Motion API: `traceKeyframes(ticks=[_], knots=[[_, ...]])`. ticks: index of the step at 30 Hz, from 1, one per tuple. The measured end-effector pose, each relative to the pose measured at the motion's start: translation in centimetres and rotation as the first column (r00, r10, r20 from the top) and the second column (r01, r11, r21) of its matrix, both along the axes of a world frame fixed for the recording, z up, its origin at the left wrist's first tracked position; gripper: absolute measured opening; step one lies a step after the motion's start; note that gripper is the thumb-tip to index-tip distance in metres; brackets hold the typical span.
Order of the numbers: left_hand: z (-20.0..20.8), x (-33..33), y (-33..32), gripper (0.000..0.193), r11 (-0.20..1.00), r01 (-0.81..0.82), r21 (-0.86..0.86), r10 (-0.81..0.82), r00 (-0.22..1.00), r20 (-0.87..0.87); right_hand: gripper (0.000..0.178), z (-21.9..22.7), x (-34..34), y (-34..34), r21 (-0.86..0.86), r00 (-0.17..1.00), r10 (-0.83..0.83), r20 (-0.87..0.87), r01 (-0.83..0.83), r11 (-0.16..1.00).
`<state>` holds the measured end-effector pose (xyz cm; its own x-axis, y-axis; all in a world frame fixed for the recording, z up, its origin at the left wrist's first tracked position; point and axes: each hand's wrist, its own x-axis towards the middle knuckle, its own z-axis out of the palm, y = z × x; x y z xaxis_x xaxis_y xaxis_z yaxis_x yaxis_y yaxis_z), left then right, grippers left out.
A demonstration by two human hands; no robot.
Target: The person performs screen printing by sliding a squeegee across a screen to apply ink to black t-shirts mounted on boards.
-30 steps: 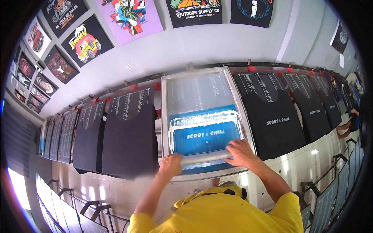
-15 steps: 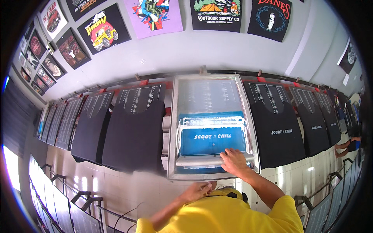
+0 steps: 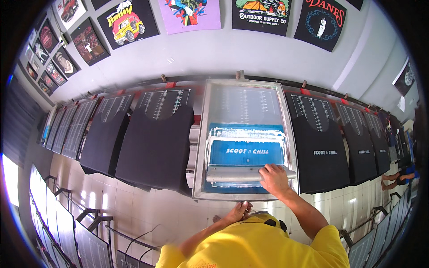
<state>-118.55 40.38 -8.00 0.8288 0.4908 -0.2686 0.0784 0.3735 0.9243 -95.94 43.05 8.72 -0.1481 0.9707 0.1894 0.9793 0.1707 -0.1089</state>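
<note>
A screen-printing frame (image 3: 291, 134) with a pale metal rim lies over one board of the row in front of me. Its mesh (image 3: 219, 159) is blue in the lower half, with white lettering across it and white ink smears around the blue panel. My right hand (image 3: 274, 179) grips the right part of a long grey squeegee (image 3: 230, 173), which lies across the near part of the mesh, below the lettering. Close to my waist, just off the frame's near edge, my left hand (image 3: 238, 211) has its fingers curled together; anything inside them is hidden.
Black shirts (image 3: 154, 147) are stretched over boards to the left; printed black shirts (image 3: 319, 161) cover boards to the right. A dark rail (image 3: 192, 81) runs behind them. Racks of boards (image 3: 91, 239) stand at both lower sides, with a cable at lower left. Another person's legs (image 3: 393, 177) show far right.
The squeegee's face shows broader now, with my right hand still on it. My left hand has come up and its fingers have curled in. The whole view has shifted slightly.
</note>
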Motion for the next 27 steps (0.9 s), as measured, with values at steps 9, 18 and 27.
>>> traceKeyframes(ticks=[9,18,27], knots=[[3.4,0.0,-0.1,0.062,0.986,-0.104,0.130,0.124,0.981,-0.152,0.035,0.9,3.7,7.3,0.058,0.996,-0.064,-0.064,0.067,0.996],[4.1,-0.1,0.0,0.061,0.988,-0.128,0.085,0.139,0.980,-0.141,0.026,0.1,6.6,14.9,0.055,0.995,-0.081,-0.057,0.084,0.995],[6.3,-0.7,0.9,0.054,0.998,-0.047,-0.035,0.043,0.993,-0.108,0.021,-0.7,7.2,16.6,-0.051,0.996,-0.088,-0.029,0.086,0.995]])
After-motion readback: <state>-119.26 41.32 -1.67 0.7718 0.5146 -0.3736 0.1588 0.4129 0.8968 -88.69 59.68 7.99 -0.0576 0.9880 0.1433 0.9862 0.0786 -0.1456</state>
